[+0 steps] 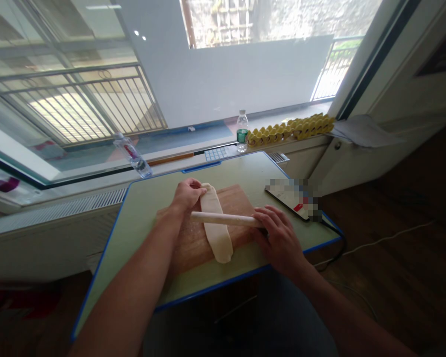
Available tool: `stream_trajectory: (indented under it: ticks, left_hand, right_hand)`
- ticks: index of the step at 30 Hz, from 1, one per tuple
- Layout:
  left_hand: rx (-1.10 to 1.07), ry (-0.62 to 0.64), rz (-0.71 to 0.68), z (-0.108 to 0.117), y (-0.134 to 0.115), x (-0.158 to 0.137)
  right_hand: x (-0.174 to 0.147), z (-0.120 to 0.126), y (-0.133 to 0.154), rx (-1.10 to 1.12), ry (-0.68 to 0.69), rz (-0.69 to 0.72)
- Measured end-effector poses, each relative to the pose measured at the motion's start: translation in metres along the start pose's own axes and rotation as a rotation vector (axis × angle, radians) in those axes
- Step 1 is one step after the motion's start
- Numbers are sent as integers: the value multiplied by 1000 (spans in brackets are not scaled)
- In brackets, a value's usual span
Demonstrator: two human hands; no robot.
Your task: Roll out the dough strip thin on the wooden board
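A long, flattened strip of dough (pixel 219 243) lies on a wooden board (pixel 193 248), its near end reaching over the board's front edge. My left hand (pixel 189 193) pinches the far end of the dough between thumb and fingers. Across the middle of the strip rests a pale rolling pin (pixel 223 218), its left end free. My right hand (pixel 277 233) is closed round the pin's right end, with some fingers hidden behind it.
The board lies on a pale green, blue-edged table (pixel 134 258). A partly blurred flat device (pixel 288 198) with a black cable sits at right. Along the windowsill are two plastic bottles (pixel 242 134), a wooden stick (pixel 171 159) and yellow egg trays (pixel 290 130).
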State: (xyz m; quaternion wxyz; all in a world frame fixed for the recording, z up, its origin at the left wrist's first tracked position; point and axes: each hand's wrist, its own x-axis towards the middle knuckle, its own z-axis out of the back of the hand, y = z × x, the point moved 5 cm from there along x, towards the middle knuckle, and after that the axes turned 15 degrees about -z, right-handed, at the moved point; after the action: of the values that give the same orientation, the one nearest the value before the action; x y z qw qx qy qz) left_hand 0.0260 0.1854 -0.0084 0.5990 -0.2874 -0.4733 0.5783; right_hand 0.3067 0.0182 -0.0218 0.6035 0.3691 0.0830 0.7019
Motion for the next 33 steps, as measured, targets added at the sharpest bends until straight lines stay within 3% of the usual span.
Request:
stream_trajectory:
  ticks: [6, 16, 20, 24, 26, 30, 33]
  left_hand:
    - [-34, -72, -23, 1, -10, 6]
    - [-387, 117, 47, 6, -18, -19]
    - [-513, 67, -24, 17, -39, -32]
    - [-539, -46, -117, 31, -58, -25]
    - [-491, -81, -107, 32, -55, -17]
    - [-276, -130, 58, 29, -24, -6]
    - [-211, -151, 80, 29, -8, -3]
  right_hand:
    - [2, -4, 2, -18, 34, 7]
    - [-19, 6, 2, -79, 45, -34]
    - [-22, 8, 2, -88, 33, -28]
    - [-22, 8, 2, -89, 9, -16]
    - [-21, 8, 2, -84, -2, -16]
    - [-22, 7, 1, -81, -3, -17]
    - [-22, 6, 1, -81, 3, -13]
